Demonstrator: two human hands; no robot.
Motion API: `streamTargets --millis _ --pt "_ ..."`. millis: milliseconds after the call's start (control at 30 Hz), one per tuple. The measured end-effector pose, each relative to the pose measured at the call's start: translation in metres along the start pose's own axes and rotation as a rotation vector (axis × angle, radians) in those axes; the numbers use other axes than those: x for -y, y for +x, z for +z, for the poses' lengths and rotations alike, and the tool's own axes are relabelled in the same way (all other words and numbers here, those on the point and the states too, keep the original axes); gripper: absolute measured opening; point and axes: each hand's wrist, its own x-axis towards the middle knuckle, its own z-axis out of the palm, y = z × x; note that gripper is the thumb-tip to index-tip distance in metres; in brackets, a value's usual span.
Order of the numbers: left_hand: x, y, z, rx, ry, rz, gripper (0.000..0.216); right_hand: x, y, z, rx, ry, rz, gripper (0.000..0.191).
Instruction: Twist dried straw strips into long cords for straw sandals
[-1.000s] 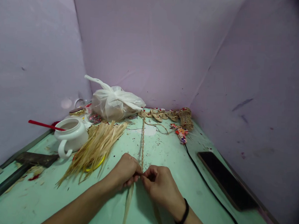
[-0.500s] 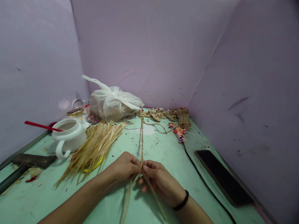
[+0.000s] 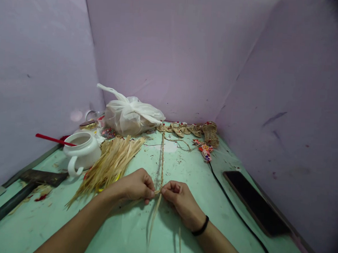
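- While both fists stayed closed, the left hand (image 3: 136, 186) and right hand (image 3: 179, 199) pinched the braided straw cord (image 3: 162, 160) at its near end, mid-table (image 3: 231, 228).
- No readable writing showed on the white bag (image 3: 131, 116) or pitcher (image 3: 81, 154).

Dry straw strips (image 3: 110, 165); glossy ceramic teapot (image 3: 81, 154)

Small handicraft bench boxed in by plain lilac panels (image 3: 173, 51), pale green worktop (image 3: 183, 169) scuffed and littered with scraps. Loose straw strips (image 3: 110, 163) at 10 o'clock, finished woven straw pieces (image 3: 191, 129) at 12. White cup (image 3: 81, 152), tied plastic bag (image 3: 131, 115), and phone (image 3: 257, 203) at 3: a home-craft setup.
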Motion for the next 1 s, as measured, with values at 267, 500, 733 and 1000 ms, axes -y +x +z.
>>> streamTargets --millis 267,500,733,1000 --pt "0.005 -0.003 -0.014 0.092 -0.003 0.008 0.016 0.0 -0.001 0.003 -0.023 0.031 0.014 0.012" --pt "-0.018 -0.012 0.032 -0.191 0.302 0.05 0.015 -0.004 0.001 0.003 -0.018 0.039 -0.012 0.004" --pt "-0.026 -0.026 0.068 -0.4 0.773 0.056 0.022 -0.005 0.001 0.004 0.003 0.184 -0.01 0.01" --pt "-0.026 -0.014 0.021 -0.334 -0.2 -0.143 0.026 -0.005 -0.001 0.004 0.048 0.13 -0.041 0.018"
